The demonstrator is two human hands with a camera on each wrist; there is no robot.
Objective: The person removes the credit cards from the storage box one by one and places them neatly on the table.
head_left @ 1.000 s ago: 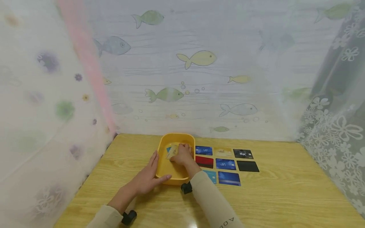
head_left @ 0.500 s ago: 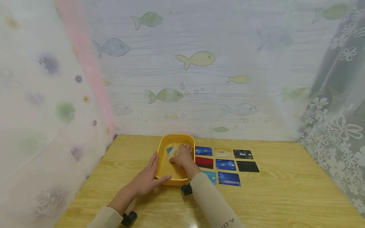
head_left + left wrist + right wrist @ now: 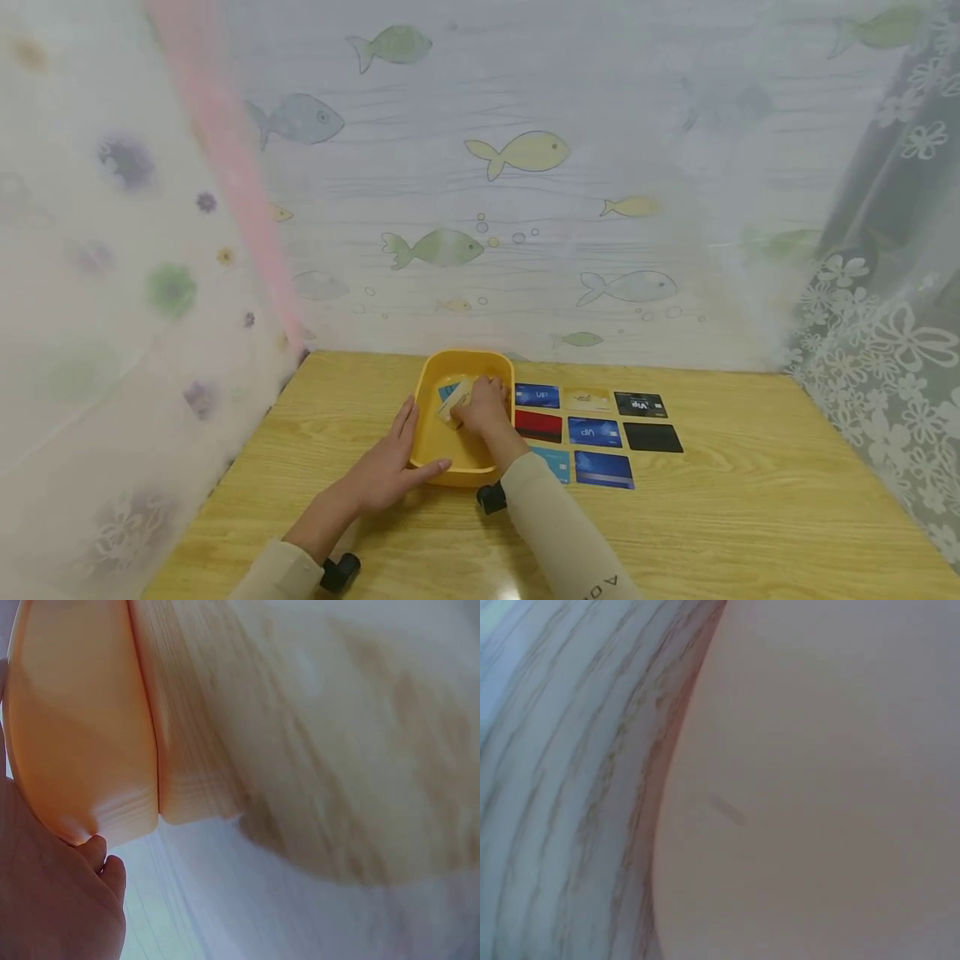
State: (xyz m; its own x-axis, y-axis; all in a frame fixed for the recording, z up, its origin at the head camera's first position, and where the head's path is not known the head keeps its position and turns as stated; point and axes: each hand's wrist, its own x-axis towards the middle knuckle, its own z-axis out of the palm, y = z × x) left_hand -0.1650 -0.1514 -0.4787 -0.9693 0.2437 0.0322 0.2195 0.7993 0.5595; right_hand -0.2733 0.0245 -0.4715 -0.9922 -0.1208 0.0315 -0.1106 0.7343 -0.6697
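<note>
A yellow plastic bin (image 3: pixel 429 454) stands on the table. My left hand (image 3: pixel 382 473) rests against its near left corner, fingers straight along the left wall and thumb over the near rim. The left wrist view shows that left hand (image 3: pixel 56 892) against the bin's outer wall (image 3: pixel 82 735). Inside the bin, my right hand (image 3: pixel 483 410) pinches a cream-coloured card (image 3: pixel 453 407). Behind it shows part of a blue card (image 3: pixel 447 391). The right fingertips are partly hidden. Only the bin's wall (image 3: pixel 802 787) and wood grain show in the right wrist view.
Right of the bin, several cards lie in rows: a blue VIP card (image 3: pixel 537 396), gold card (image 3: pixel 587 399), black VIP card (image 3: pixel 641 405), red card (image 3: pixel 540 427), plain black card (image 3: pixel 652 437) and others. A fish-print curtain (image 3: pixel 525 250) hangs behind the wooden table (image 3: pixel 750 483).
Inside the bin, the cream card tilts and shifts slightly in my right fingers, and more of the blue card shows behind it. My left hand stays in place on the bin.
</note>
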